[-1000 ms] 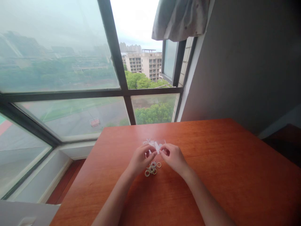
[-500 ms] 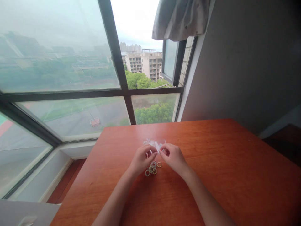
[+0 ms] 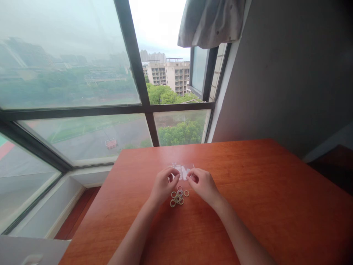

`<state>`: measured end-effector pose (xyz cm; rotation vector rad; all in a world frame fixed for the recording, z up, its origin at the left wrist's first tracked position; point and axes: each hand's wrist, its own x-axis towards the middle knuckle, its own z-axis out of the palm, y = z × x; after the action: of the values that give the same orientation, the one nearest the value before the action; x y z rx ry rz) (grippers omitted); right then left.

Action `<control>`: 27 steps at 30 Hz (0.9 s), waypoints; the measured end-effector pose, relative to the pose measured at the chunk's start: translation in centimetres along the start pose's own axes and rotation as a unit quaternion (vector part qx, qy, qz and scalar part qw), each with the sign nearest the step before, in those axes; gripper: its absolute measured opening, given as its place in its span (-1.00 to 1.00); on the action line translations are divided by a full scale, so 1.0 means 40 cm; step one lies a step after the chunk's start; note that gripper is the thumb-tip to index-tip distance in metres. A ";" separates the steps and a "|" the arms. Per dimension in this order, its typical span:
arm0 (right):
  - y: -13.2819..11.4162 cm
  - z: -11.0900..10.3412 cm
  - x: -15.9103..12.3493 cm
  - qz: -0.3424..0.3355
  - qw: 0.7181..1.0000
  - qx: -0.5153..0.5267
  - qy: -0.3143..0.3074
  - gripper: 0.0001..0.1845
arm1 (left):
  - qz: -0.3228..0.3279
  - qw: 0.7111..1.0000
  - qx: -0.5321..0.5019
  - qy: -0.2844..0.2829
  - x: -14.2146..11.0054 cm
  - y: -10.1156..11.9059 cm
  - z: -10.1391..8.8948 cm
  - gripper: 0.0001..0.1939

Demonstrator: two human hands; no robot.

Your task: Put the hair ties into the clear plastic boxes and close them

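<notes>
My left hand (image 3: 164,184) and my right hand (image 3: 202,184) are close together over the table. Between them is a small clear plastic bag (image 3: 184,173) with whitish parts. My right thumb and forefinger pinch its near right edge. The left thumb and fingertips are closed at the bag's left side and seem to grip its edge. Just nearer to me lies a loose cluster of small pale rings (image 3: 177,198), several of them overlapping. One ring (image 3: 186,193) lies a little apart on the right. Some small clear items, partly behind my left hand, are too small to name.
The reddish-brown wooden table (image 3: 248,184) reaches to the window frame (image 3: 182,107) at the far side. A grey wall (image 3: 275,73) rises at the right. A curtain (image 3: 211,24) hangs above the far edge.
My left hand has moved slightly left, away from my right hand, widening the gap between the fingertips. More rings show near it. My right hand has hardly moved.
</notes>
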<state>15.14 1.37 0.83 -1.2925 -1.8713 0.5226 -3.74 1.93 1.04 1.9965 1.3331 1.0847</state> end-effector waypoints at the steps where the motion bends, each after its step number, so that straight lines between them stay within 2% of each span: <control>1: 0.000 -0.001 0.000 0.000 1.000 0.000 0.000 -0.95 | -0.009 1.000 0.006 0.022 0.002 -0.007 -0.006 -0.89; 5: -0.005 -0.002 0.000 -0.003 1.000 -0.004 -0.014 -0.93 | -0.052 0.993 0.026 0.099 0.011 -0.048 -0.031 -0.86; 7: -0.007 -0.002 -0.001 -0.004 1.000 -0.006 -0.027 -0.92 | -0.069 0.990 0.031 0.115 0.015 -0.071 -0.037 -0.83; 15: -0.009 0.000 -0.003 -0.003 0.998 -0.009 -0.058 -0.92 | -0.076 0.990 0.060 0.100 0.025 -0.123 -0.017 -0.82; 21: -0.018 -0.005 -0.007 0.005 0.996 -0.014 -0.092 -0.90 | -0.078 0.990 0.051 0.106 0.018 -0.123 -0.026 -0.81; 27: -0.024 0.001 -0.016 0.003 0.988 0.005 -0.157 -0.90 | -0.083 0.990 0.040 0.108 0.016 -0.109 -0.032 -0.80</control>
<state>14.64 0.41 1.23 -1.2653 -2.1178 0.7747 -6.92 4.21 -1.35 1.8241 1.6480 1.2120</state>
